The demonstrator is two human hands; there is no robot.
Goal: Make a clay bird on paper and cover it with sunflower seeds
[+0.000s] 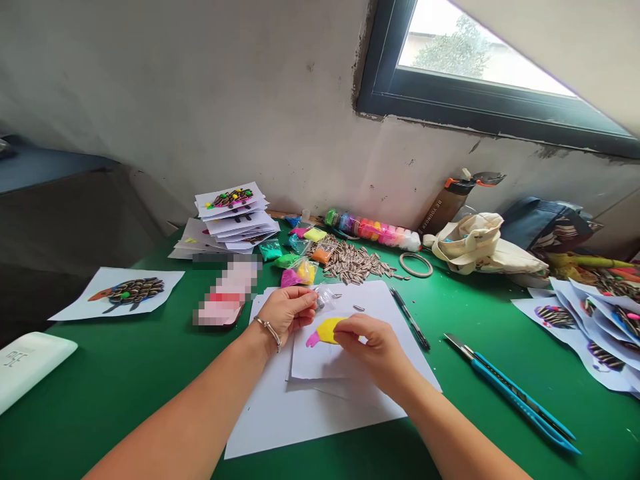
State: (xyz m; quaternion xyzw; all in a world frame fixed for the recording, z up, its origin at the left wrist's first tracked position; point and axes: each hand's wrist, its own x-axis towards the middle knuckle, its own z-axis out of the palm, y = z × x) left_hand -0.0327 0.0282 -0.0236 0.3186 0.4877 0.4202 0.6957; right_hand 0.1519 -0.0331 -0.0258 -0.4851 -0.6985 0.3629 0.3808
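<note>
My left hand (293,312), a bracelet at its wrist, pinches a small clear plastic bag (327,297) with something greyish in or beside it. My right hand (367,340) has its thumb and fingers pressed together over a yellow clay shape (330,329); whatever they hold is hidden. Joined to the yellow shape's left end is a pink clay piece (313,341). Both lie on a small white sheet (320,368), which rests on larger white paper (280,417). A sunflower seed (359,308) lies just beyond my right hand.
Behind the paper are a heap of sunflower seeds (355,263) and several clay bags (300,272). A pen (410,319) and a blue utility knife (515,395) lie on the right. Finished seed pictures (133,293) and a phone (227,293) are on the left.
</note>
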